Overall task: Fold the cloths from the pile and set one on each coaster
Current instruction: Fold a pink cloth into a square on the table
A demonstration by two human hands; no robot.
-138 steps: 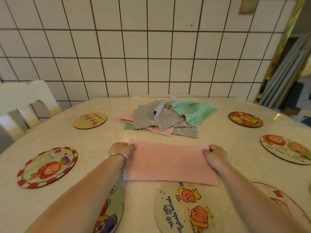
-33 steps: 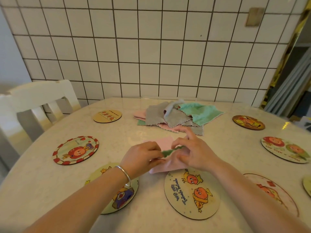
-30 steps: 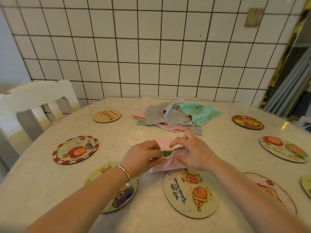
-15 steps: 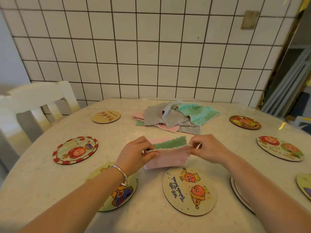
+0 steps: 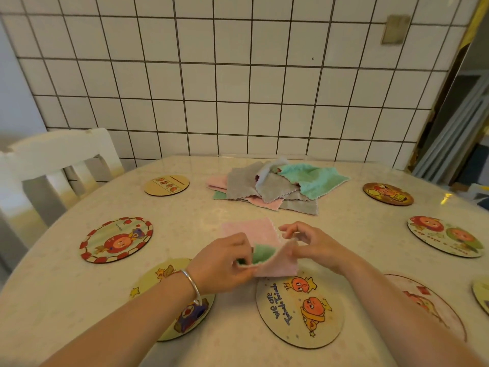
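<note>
While both hands pinch the half-folded pink cloth (image 5: 267,250), left hand (image 5: 225,263) at its near-left corner, right hand (image 5: 315,245) at the right edge, the nearest coaster (image 5: 300,311) lies just near of it.

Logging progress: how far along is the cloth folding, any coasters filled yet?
Done: nothing placed; every coaster in view is bare, including the nearest coaster. In hand: the left hand and right hand pinch a pink cloth, green on its inner face, partly folded, just beyond that coaster. Left: finish the fold, set it down, then work through the pile.
</note>
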